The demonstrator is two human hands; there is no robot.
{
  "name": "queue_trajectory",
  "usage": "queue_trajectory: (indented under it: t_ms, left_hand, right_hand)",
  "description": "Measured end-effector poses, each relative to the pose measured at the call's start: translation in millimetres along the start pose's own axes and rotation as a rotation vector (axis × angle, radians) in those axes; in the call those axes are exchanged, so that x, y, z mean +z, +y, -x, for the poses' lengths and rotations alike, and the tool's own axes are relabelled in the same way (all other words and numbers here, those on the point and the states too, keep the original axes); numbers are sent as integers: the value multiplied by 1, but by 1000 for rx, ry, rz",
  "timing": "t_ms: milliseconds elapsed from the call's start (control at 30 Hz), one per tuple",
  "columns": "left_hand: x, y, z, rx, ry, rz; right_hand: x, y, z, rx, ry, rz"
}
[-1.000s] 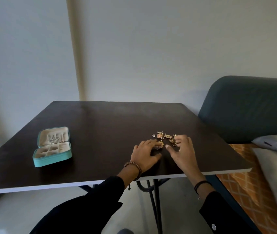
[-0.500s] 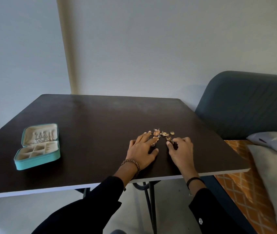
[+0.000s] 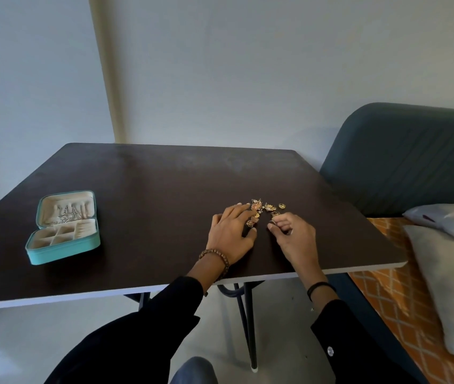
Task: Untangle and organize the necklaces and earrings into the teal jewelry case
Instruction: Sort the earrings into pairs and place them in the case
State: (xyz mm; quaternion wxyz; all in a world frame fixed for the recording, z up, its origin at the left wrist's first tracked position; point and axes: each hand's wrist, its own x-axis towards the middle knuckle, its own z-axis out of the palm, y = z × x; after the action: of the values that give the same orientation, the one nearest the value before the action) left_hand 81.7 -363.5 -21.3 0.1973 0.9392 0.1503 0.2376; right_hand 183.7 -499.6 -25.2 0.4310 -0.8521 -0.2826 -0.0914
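On the table (image 3: 151, 189), right of centre and near the front edge, lies the pile (image 3: 264, 210) of gold jewelry, bunched together and not yet sorted.

Hands:
- Left hand (image 3: 231, 234): flat on the table, fingers straight, fingertips touching the pile's left side. It holds nothing.
- Right hand (image 3: 292, 236): fingers curled, pinching a small gold piece (image 3: 272, 222) at the pile's near edge.

Progress: the case (image 3: 63, 252) stands open near the front-left corner, well apart from the pile. Its lid carries a few silvery items. The tray compartments look bare, though the detail is too small to confirm. The task appears to be at an early stage, with most of the gold items left to separate and move.

Clearance: bare table runs between the pile and the case, giving an open path to the left. The pile sits nearer the right and front edges. A loose item pushed that way could probably drop toward the sofa (image 3: 400, 162) or the floor.
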Motion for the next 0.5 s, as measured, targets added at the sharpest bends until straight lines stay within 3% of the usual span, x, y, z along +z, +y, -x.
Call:
queue_trajectory:
  t_ms: [133,300,500]
  left_hand:
    - [-5,6,5,78,79,54]
    - [-12,10,15,56,129,109]
    - [-47,6,29,59,103,203]
  right_hand:
    - [-6,-7,3,-2,-86,-64]
    - [-10,-23,17,-67,-93,-213]
    - [-12,-50,34,-138,-96,-289]
